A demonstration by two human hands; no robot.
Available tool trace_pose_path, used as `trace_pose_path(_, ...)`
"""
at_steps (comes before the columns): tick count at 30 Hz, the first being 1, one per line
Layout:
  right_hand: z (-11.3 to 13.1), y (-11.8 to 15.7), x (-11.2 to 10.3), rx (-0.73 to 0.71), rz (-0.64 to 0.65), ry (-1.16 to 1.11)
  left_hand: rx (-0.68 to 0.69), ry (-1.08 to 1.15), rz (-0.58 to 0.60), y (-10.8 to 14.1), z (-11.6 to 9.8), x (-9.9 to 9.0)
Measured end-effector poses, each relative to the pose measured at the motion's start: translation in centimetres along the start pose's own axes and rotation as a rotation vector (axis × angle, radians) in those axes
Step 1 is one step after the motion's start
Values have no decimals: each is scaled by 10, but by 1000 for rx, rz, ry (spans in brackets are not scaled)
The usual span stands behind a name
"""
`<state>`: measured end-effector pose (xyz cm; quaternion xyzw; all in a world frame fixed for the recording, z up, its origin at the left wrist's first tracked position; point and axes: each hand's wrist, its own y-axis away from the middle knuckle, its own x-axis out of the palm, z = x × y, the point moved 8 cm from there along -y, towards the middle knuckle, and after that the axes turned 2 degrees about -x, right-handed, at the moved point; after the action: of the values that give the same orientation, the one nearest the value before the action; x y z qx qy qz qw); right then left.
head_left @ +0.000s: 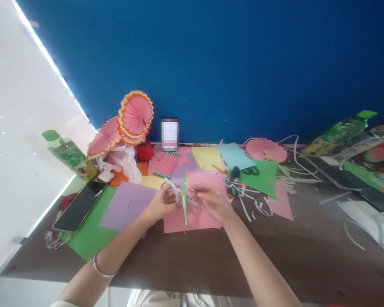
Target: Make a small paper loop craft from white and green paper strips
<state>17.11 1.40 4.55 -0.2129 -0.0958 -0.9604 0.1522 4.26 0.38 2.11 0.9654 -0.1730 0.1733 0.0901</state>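
Over a pink paper sheet [192, 224], both hands are close together in front of me. My left hand [164, 202] is closed, its fingers curled around a narrow green and white strip [184, 204] standing roughly upright between the hands. A curled white paper strip [173, 186] rises beside the left fingers. On the other side, my right hand [213, 200] pinches its thumb and fingertips together close to the green and white strip. Whatever lies in that pinch is too small and blurred to name.
Left are a purple sheet [124, 207], a phone [80, 207], a green bottle [70, 155] and pink paper fans [136, 117]. A lit phone [170, 135] leans on the blue wall. Rightward lie white strips [264, 207], black-handled scissors [251, 170] and a green sheet [264, 181].
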Motion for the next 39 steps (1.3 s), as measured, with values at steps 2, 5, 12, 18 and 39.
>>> trace_pose_path(2,0,-1,-1,-35,-29,26,8,41,-50,0,0,-4)
trace_pose_path(5,0,-2,-6,-92,-114,87,20,32,-126,0,1,-9)
trace_pose_path(12,-13,-3,-4,-30,-147,123,50,-91,-159,1,3,-11)
trace_pose_path(18,-11,-2,1,-19,-107,101,34,-108,-187,3,4,-12)
trace_pose_path(39,-11,-5,11,-158,-78,326,13,-221,-193,8,-2,-10)
